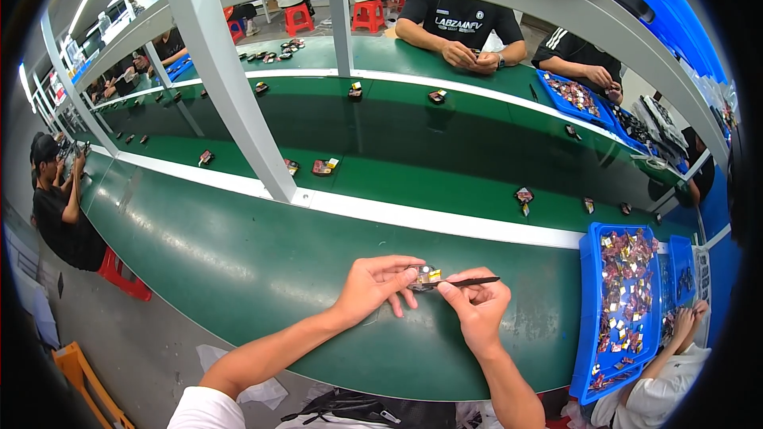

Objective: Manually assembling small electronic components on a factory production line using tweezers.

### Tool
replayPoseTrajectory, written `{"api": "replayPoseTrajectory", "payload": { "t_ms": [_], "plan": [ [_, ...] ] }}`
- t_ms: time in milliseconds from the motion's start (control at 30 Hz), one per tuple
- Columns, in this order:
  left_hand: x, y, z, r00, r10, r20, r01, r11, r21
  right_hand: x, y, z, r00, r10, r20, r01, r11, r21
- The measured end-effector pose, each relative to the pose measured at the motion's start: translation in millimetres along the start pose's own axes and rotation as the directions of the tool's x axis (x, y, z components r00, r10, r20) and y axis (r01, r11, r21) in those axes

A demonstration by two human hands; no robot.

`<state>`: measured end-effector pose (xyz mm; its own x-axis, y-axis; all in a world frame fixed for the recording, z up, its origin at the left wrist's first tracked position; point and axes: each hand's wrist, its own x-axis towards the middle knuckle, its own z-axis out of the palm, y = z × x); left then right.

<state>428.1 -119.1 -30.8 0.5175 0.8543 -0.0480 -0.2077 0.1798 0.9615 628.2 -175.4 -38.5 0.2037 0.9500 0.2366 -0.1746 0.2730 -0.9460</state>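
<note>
Over the green worktop (262, 270), my left hand (380, 283) grips a small dark electronic part (424, 276) with a yellow-and-white piece on it. My thumb rests on its top and the fingers curl beneath. In my right hand (480, 307) is a thin black stick-like tool (477, 280), pinched between thumb and fingers. It lies nearly level, one end pointing right, the other reaching the part. Exactly what the tip touches is too small to tell. To the right stands a blue tray (589, 302) with many small red, yellow and white parts.
Beyond a white rail (405, 221), a green conveyor belt (445, 183) carries scattered small parts, among them a red-and-black one (323, 167). A grey post (226, 71) rises at its near edge. Co-workers sit across the belt, at far left and at lower right beside the tray.
</note>
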Motion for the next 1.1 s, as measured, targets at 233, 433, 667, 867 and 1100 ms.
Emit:
{"api": "replayPoseTrajectory", "payload": {
  "t_ms": [233,433,667,867,1100],
  "plan": [
    [-0.7,2.9,0.6,1.000,-0.020,-0.002,0.020,1.000,0.002,-1.2,-2.8,6.1,0.975,-0.224,0.005,0.216,0.935,-0.281],
    [-0.9,3.7,-1.9,1.000,-0.004,-0.014,0.004,1.000,-0.010,-0.6,-2.2,6.5,0.963,-0.267,0.030,0.262,0.911,-0.319],
    [-0.6,6.0,-1.9,1.000,-0.019,-0.019,0.018,1.000,-0.022,0.3,0.2,6.5,0.954,-0.295,0.046,0.294,0.900,-0.322],
    [-2.0,6.1,-1.3,0.999,-0.019,-0.031,0.019,0.999,-0.027,-1.7,1.4,4.6,0.969,-0.245,0.031,0.240,0.904,-0.353],
    [-1.6,6.5,0.1,0.999,0.001,-0.052,0.001,0.999,0.032,-2.5,-1.3,7.2,0.982,-0.189,-0.013,0.174,0.924,-0.339]
  ]
}}
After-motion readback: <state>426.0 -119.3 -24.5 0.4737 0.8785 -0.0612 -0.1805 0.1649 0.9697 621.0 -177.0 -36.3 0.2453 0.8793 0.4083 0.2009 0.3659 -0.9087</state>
